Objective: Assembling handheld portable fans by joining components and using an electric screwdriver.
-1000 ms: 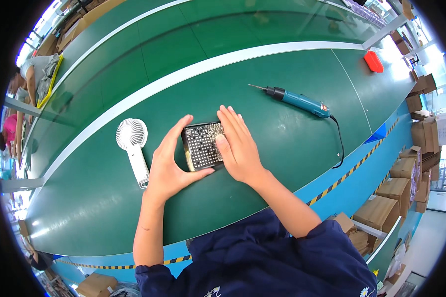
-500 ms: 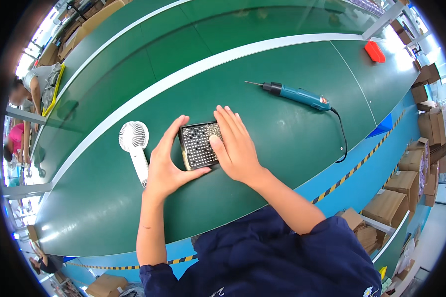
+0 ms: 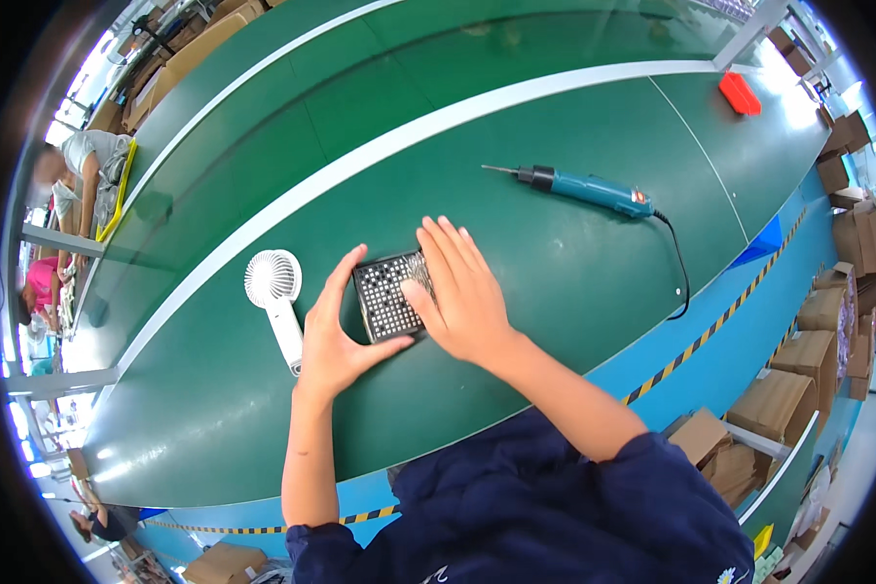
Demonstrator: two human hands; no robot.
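Note:
A small square black tray (image 3: 387,298) with a grid of pale dots or holes rests on the green table. Small yellowish pieces, too fine to name, lie along its right side, partly under my right hand. My left hand (image 3: 333,336) grips the tray from the left, fingertips at its far left corner and thumb along its near edge. Over the tray's right side lies my right hand (image 3: 465,302), flat with fingers stretched out and thumb reaching onto the grid. A white handheld fan (image 3: 284,326) lies just left of my left hand.
A teal electric screwdriver (image 3: 594,192) lies at the right, its black cord running to the table's near edge. Farther right is a red bin (image 3: 740,94). A white strip (image 3: 360,156) crosses the green table (image 3: 195,428). Cardboard boxes (image 3: 774,404) stand off the table; people work at far left.
The whole view has shifted slightly. The yellowish pieces now cover less of the tray's grid and sit nearer my right palm. Both hands keep nearly the same pose around the tray.

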